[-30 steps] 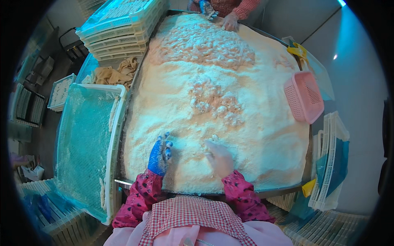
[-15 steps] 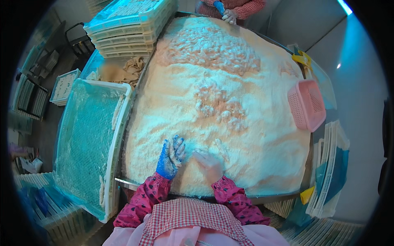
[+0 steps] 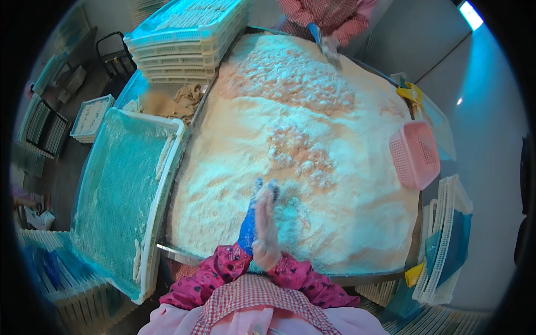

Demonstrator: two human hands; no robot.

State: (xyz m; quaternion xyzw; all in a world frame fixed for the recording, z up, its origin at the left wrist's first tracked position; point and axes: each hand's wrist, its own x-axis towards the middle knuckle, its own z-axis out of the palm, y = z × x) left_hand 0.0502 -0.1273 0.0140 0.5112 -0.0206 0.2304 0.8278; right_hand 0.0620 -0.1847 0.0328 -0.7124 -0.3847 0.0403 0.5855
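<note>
Strip (image 3: 302, 214), pointing away, lies right of 2 joined palms — right hand (image 3: 266, 226) nearer than left hand (image 3: 248, 226); fingers straight, any grip hidden.

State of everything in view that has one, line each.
Person's blue-gloved left hand: fingers extended.
Person's powder-whitened right hand: against the left, anything between hidden.
Large pale-pink lumpy heap: spread out on white powder.
Smaller pale-pink clump: uneven, powder-dusted.
White-rimmed rectangular teal-lined tray: few pale strips along right side.
White plastic tray stack: top one loaded.
Pink perforated plastic basket: tilted.
Tan cloth: crumpled.
</note>
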